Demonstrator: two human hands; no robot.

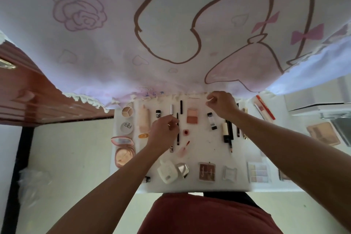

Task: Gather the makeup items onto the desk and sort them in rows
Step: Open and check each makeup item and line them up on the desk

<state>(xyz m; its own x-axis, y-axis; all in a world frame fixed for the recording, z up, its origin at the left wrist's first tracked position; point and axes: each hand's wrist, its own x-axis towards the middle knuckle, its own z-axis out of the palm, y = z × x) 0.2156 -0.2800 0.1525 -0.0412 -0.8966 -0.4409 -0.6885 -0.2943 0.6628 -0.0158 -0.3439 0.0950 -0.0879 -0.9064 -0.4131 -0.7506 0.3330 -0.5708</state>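
The makeup is mostly gathered on the white worktop (199, 186) and lies in rough rows, so the sorting looks well along. At the centre, a black pencil (178, 135) lies pointing at 12 o'clock. The left hand (164, 132) sits right on it, fingers curled and tips bunched against the shaft. I cannot tell whether it grips the pencil or only nudges it, but I'd guess it is squaring it with its neighbours.

The right hand (222, 104) hovers toward 1 o'clock, near the far edge. Its fingers are curled and thumb meets forefinger, and I cannot make out whether anything small is pinched there.

Between the hands lies a peach blush palette (192, 116), with a little red pot (185, 132) just nearer than it. At 3 o'clock, a black-capped tube (211, 121) and a bundle of dark pencils (230, 135) lie parallel, long things kept together. Round compacts stack up the 9 o'clock edge, among them a white jar (127, 127) and an open pink compact (123, 150). Flat cases fill the 6 o'clock row: a white case (167, 172), a brown eyeshadow palette (207, 172) and a pastel palette (258, 172).

A rose-printed curtain (133, 34) hangs past 12 o'clock.
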